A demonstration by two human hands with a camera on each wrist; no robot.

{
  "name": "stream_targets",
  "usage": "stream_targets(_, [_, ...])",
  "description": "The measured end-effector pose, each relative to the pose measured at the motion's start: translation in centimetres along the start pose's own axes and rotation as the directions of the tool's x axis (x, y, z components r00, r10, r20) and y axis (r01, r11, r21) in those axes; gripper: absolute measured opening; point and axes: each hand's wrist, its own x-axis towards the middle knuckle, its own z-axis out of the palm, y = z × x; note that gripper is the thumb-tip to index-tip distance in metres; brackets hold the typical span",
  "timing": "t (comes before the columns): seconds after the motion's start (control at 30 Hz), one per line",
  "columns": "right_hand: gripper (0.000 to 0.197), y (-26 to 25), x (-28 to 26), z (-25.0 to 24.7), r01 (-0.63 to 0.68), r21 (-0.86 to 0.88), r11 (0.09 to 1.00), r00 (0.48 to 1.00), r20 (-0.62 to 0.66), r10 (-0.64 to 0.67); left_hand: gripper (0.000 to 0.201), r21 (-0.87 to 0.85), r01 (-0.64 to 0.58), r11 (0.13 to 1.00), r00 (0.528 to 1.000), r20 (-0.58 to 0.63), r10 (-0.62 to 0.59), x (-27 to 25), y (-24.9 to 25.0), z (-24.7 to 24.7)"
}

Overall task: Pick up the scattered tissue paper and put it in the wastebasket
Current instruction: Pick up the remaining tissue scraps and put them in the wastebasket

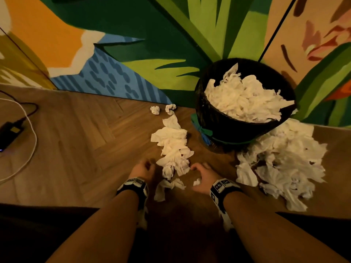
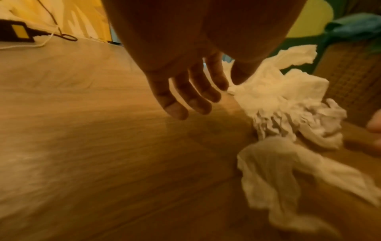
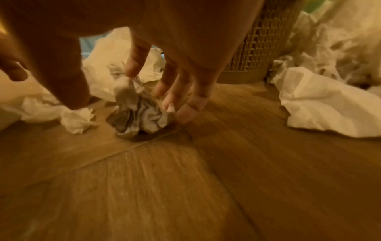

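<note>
Low in the head view, the left hand [image 1: 142, 170] is held just above the wooden floor [image 1: 79, 149] with fingers [image 2: 181, 97] loosely spread, gripping nothing. The right hand [image 1: 202, 176] is lowered over a crumpled tissue wad [image 3: 140, 114], its fingertips [image 3: 171, 106] touching it; a closed grip cannot be told. Between the hands a trail of tissue paper [image 1: 173, 147] is strewn toward the upper centre. At the right a larger tissue heap [image 1: 281, 164] is piled against the black wastebasket [image 1: 224, 122], already filled with tissue. A painted wall [image 1: 133, 44] is seen beyond.
</note>
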Motion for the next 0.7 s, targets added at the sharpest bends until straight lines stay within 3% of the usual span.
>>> stream_targets(0.1, [0.028,0.6,-0.1,0.6,-0.012,-0.088,0.996,1.000,0.001,0.012,0.068,0.177,-0.025,0.984,0.970,0.242,-0.019,-1.0,-0.3,1.7])
stream_targets(0.2, [0.021,1.5,-0.3,0.9,-0.084,-0.047,0.995,0.996,-0.034,0.082,0.085,0.289,-0.089,0.953,0.954,0.301,-0.002,-1.5,0.1,2.7])
stream_targets(0.33, [0.020,1.7,-0.8,0.2,-0.126,0.014,0.992,0.991,-0.045,0.126,0.048,0.369,-0.132,0.920,0.953,0.302,0.016,-1.4,1.0,2.6])
stream_targets(0.4, [0.022,1.3,-0.8,-0.1,-0.103,0.017,0.995,0.992,-0.069,0.103,0.041,0.185,0.026,0.982,0.962,0.261,-0.075,-1.5,1.1,2.2])
stream_targets(0.47, [0.028,0.3,-0.6,-0.2,-0.052,0.000,0.999,0.993,-0.106,0.052,0.035,-0.066,0.158,0.985,0.977,0.159,-0.146,-1.4,1.0,1.4])
stream_targets(0.53, [0.050,-1.0,-0.1,-0.2,0.025,0.000,1.000,0.992,-0.126,-0.025,0.024,-0.149,0.131,0.980,0.991,0.035,-0.127,-1.0,1.0,0.5])
stream_targets(0.6, [0.063,-2.4,0.4,-0.2,0.080,-0.007,0.997,0.989,-0.128,-0.080,0.013,-0.061,0.038,0.997,0.997,-0.058,-0.041,-0.9,1.3,0.3])
stream_targets(0.7, [0.057,-4.3,1.3,-0.3,0.084,-0.058,0.995,0.985,-0.148,-0.092,0.018,0.039,-0.053,0.998,0.999,-0.003,0.053,-1.4,2.0,1.2])
